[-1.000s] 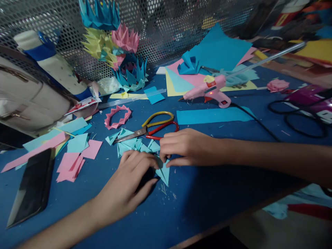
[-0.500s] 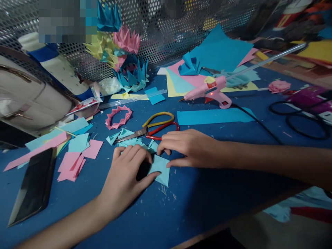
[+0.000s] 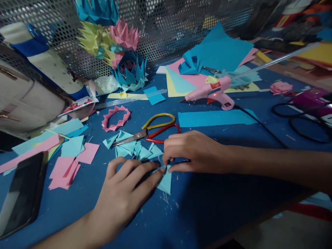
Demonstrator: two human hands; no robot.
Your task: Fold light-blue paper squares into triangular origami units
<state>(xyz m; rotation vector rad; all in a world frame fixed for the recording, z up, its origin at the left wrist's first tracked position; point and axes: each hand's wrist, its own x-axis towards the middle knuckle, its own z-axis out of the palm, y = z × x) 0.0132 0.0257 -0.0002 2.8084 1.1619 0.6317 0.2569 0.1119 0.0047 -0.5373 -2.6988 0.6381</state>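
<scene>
Between my hands lies a small light-blue piece of paper, folded over so that a pointed part shows; the rest is under my fingers. My left hand presses its thumb and fingertips together on the paper's upper left. From the other side, my right hand pinches the upper corner with thumb and bent fingers. Just beyond my fingers is a pile of folded light-blue paper triangles. Scissors with one yellow and one red handle lie across that pile.
A pink glue gun, its light on, trails a black cord right. Before it lies a blue paper strip. Left are a pink paper ring, pink squares and a phone. Folded-paper flowers stand by the mesh.
The light-blue paper, spread fairly flat before, is now folded over into a smaller shape. My left thumb has moved up to its top edge, close to my right fingers. The view has shifted slightly.
</scene>
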